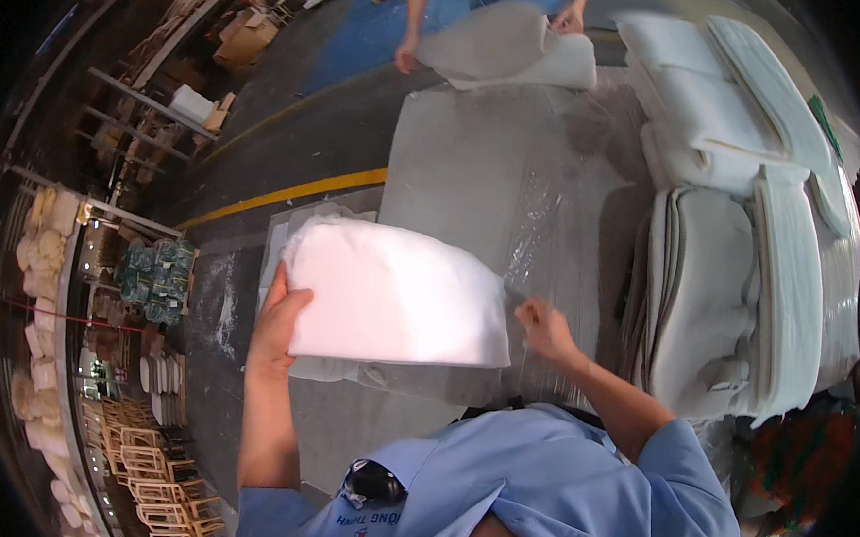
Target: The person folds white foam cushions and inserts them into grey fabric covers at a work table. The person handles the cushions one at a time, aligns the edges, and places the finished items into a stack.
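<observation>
L hand clamped on left edge of white foam pad, pad btwn both hands. R hand just off pad's rt edge, fingers curled; can't tell if gripping anything. Pad stack rt of R hand.

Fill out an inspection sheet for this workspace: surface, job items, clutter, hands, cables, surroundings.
Surface: pale grey sheet.
Job items: white pad, held; stacked pads at right.
Clutter: crinkled clear film.
Hands: left hand grips the pad's left edge; right hand is beside its right edge, contact unclear.
Cables: thin red line across left shelving, cable or cord unclear.
Surroundings: co-worker's hands at another pad; yellow floor line; wooden frames.
</observation>
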The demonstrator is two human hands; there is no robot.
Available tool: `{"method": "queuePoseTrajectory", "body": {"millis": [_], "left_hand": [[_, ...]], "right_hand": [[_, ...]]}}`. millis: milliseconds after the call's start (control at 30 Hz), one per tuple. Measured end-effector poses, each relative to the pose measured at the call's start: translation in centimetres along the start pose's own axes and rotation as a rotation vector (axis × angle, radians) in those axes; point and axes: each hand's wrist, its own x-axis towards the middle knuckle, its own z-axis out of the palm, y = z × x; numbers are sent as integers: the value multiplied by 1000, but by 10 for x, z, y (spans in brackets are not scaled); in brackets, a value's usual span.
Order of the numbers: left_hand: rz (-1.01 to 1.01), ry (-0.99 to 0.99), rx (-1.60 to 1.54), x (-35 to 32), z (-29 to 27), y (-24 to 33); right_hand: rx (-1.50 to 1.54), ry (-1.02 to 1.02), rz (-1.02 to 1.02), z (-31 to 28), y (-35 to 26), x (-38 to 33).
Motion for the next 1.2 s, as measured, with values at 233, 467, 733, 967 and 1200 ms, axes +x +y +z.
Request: {"method": "queuePoseTrajectory", "body": {"millis": [233, 467, 733, 967, 1200], "left_hand": [[-35, 12, 17, 5, 16, 10], [101, -68, 30, -14, 24, 11], [560, -603, 853, -65, 138, 96], [1148, -641, 1262, -39, 188, -69], [994, -717, 1212, -46, 163, -250]], "right_hand": [[272, 117, 56, 4, 3, 61], [336, -59, 45, 47, -20, 31], [974, -166, 146, 1, -90, 13], [888, 19, 373, -45, 47, 4], [666, 248, 359, -37, 106, -88]]}}
